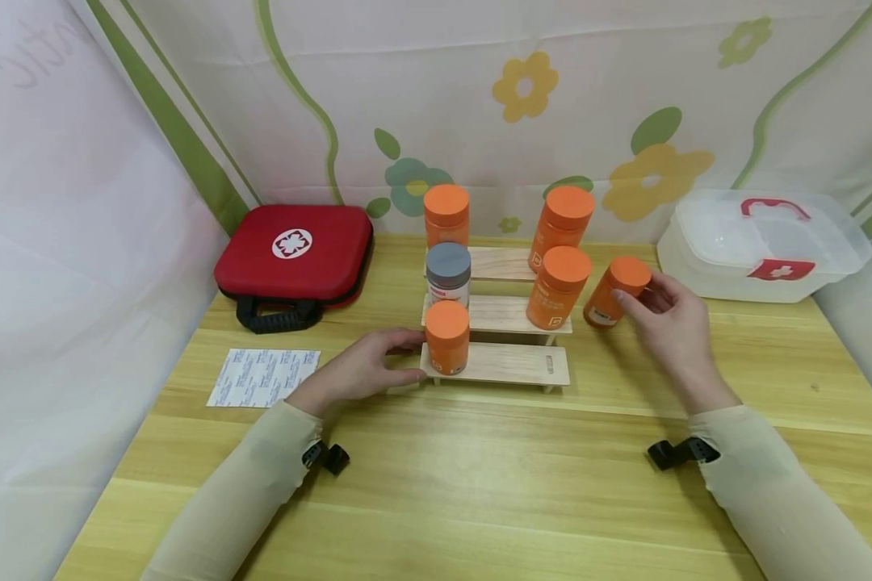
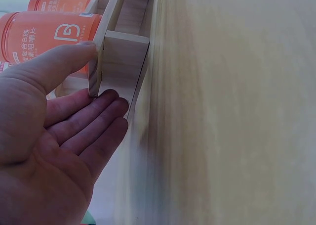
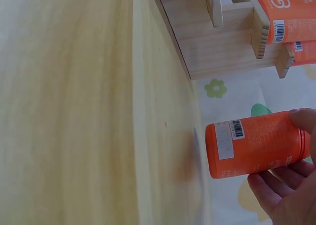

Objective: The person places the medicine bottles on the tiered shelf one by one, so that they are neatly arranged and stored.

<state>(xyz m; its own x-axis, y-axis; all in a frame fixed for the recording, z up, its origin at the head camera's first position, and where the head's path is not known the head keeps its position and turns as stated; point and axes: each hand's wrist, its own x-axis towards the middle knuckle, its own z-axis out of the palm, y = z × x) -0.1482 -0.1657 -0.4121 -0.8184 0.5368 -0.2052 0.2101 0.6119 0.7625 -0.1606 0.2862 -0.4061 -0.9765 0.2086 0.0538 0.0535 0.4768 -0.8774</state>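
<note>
My right hand (image 1: 672, 323) pinches an orange bottle (image 3: 252, 142) with an orange lid, thumb on one side near the lid and fingers on the other. The bottle tilts, low over the table just right of a wooden three-step rack (image 1: 509, 363). At the rack's left end, my left hand (image 2: 54, 131) holds the lowest step's edge between thumb and fingers. An orange bottle (image 1: 447, 343) stands on that step beside the thumb. The middle step bears a grey-lidded bottle (image 1: 448, 270) and an orange bottle (image 1: 555, 290); two more orange bottles (image 1: 563, 222) stand on the top step.
Left of the rack lie a red first-aid case (image 1: 312, 274) with a black handle and a printed white sheet (image 1: 236, 379). A clear white box (image 1: 727, 266) with a red handle stands at the back right. Behind everything hangs a flowered curtain (image 1: 436, 97).
</note>
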